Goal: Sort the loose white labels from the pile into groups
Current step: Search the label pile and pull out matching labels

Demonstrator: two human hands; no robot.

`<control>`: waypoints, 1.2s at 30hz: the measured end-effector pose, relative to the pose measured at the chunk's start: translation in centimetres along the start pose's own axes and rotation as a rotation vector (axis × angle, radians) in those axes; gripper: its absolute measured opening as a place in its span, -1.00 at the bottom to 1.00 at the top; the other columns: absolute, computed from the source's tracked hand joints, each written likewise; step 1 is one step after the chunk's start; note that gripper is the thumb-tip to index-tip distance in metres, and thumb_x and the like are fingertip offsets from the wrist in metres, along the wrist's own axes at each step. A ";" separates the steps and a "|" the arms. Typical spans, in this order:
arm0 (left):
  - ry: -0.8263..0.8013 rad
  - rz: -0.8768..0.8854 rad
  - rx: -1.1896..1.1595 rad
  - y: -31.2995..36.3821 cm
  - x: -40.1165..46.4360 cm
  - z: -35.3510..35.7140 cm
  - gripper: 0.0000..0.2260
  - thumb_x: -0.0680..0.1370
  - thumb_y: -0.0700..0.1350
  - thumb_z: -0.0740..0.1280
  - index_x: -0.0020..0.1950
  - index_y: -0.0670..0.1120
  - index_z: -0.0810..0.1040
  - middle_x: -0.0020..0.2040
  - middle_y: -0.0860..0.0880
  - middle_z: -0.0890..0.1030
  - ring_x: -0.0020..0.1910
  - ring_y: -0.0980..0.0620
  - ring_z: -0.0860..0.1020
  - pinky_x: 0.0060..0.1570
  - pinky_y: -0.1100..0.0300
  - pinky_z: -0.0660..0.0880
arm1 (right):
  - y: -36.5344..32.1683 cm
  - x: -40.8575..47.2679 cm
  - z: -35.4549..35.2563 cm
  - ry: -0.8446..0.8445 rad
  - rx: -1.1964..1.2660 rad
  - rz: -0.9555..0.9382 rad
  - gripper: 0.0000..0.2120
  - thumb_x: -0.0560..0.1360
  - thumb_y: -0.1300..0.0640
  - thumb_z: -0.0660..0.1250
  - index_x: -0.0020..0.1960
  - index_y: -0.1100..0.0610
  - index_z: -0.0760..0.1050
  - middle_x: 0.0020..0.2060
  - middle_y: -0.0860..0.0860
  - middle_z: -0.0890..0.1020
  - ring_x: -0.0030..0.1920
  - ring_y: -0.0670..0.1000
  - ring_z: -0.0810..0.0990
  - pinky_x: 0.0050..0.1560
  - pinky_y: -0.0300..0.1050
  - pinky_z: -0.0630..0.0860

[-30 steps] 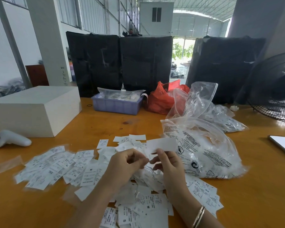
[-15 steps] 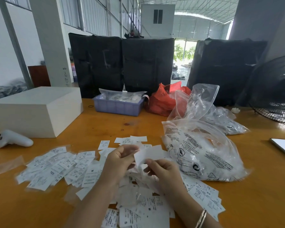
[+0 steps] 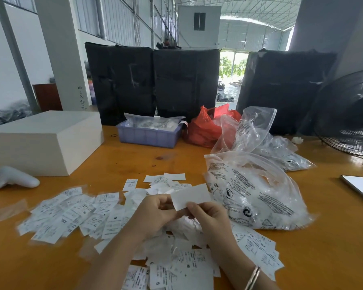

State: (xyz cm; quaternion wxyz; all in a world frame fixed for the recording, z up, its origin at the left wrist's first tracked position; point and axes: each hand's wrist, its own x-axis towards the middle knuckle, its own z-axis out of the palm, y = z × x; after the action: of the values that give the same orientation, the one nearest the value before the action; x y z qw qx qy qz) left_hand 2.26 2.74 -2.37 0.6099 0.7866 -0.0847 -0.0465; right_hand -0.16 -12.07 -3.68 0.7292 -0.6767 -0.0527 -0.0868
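A loose pile of white labels point(image 3: 182, 266) lies on the orange table in front of me and under my wrists. A spread group of labels point(image 3: 71, 214), printed with sizes such as XL and XXL, lies to the left. A smaller group of labels point(image 3: 166, 181) sits further back. My left hand point(image 3: 155, 214) and my right hand point(image 3: 210, 216) meet above the pile. Both pinch one blank-faced white label point(image 3: 191, 195), held up by its lower edge.
A large clear printed plastic bag point(image 3: 256, 191) lies just right of my hands, with more bags point(image 3: 281, 151) behind. A white box point(image 3: 40, 141) and white controller point(image 3: 13, 178) sit at left. Blue tray point(image 3: 147, 137), red bag point(image 3: 205, 126), fan point(image 3: 350, 114), phone point(image 3: 360, 187).
The held label has dropped lower and tilted, and my left hand has closed onto its left end, so both hands now grip it. The view has shifted slightly.
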 end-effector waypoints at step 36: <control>0.181 0.097 -0.113 -0.3 0.1 0.2 -0.88 0.45 -0.15 0.45 -0.09 0.06 0.67 -0.20 0.12 0.69 -0.14 0.18 0.63 -0.15 0.36 0.52 | 1.5 0.5 0.2 0.114 -0.244 -0.077 -0.85 0.42 0.22 0.39 -0.27 0.28 0.54 -0.37 0.25 0.59 -0.39 0.05 0.55 -0.37 -0.05 0.46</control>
State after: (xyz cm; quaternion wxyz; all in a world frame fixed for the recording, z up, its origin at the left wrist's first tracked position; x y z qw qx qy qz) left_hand 2.39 2.56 -2.75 0.6598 0.7470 -0.0646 0.0495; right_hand 0.66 -11.84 -5.03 0.6393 -0.7519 -0.0260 -0.1587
